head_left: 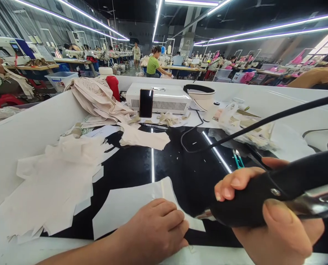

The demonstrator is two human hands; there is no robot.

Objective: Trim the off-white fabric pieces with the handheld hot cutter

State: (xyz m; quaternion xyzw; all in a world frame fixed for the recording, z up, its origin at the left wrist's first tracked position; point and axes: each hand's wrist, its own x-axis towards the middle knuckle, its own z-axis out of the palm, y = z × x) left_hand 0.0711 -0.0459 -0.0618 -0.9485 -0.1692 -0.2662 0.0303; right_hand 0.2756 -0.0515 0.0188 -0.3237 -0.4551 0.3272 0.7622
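Head view. The right hand (266,217) is wrapped around the black handle of an iron (285,191), thumb on the near side and fingertips curled over the top, holding the tool tilted just above the bench (131,165). A black cord (263,123) runs from the iron up and away to the right. The iron's tip is close to the right edge of a white fabric piece (131,206), which lies flat on the dark glossy bench surface near the front edge.

The left hand (158,228) rests palm down on that fabric piece, fingers loosely together and pressed flat, gripping nothing.

To the left, a stack of white cut pieces (56,184) lies spread on the bench. Behind it, beige cloth (97,97) is heaped against the white wall of the bench. A white box-shaped unit (164,99) stands at the back centre with a dark phone (146,103) propped upright against its front. A red bottle (113,86) stands behind the cloth heap. Small teal snips (238,158) lie on the bench just beyond the right hand. Crumpled clear plastic (243,125) sits at the right rear.

In the background, a seated person in a green top (153,65) works at another bench.
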